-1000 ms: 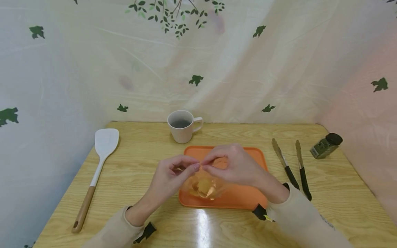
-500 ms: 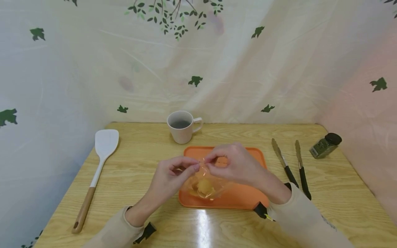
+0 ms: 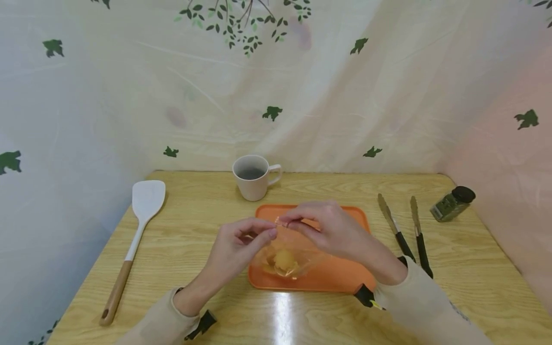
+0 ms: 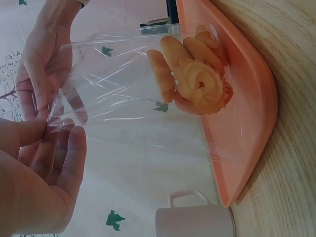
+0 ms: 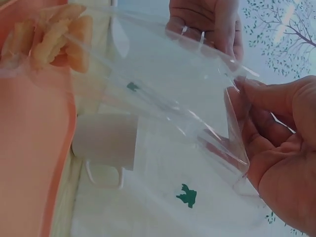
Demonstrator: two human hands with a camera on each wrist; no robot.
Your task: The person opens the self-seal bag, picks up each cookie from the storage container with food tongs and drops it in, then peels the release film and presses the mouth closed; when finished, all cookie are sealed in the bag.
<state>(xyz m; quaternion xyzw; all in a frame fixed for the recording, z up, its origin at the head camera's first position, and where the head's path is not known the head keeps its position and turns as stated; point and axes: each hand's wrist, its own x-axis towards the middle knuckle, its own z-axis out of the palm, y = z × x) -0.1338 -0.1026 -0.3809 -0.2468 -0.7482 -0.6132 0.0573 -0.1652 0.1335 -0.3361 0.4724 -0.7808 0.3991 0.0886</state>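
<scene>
A clear plastic bag (image 4: 118,89) hangs upright with several golden cookies (image 4: 197,84) at its bottom, one of them fluted with a small hole. My left hand (image 3: 241,239) pinches the bag's top edge between thumb and fingertips. Just to the right, my right hand (image 3: 332,230) pinches the same edge. Below the hands, the orange tray (image 3: 345,275) lies under the bag, and the bag's lower end overlaps it in the head view. In the right wrist view, the film spreads between both hands (image 5: 291,123) in loose folds.
A white mug (image 3: 252,187) with dark contents stands behind the tray. At the left lies a white spatula (image 3: 147,199) with a wooden handle. Right of the tray are black-handled tongs (image 3: 422,249) and a green jar (image 3: 450,206) with a black lid, lying tilted.
My right fingertips have shifted slightly right along the bag's top edge, and more film shows between the hands. My left hand has stayed nearly still.
</scene>
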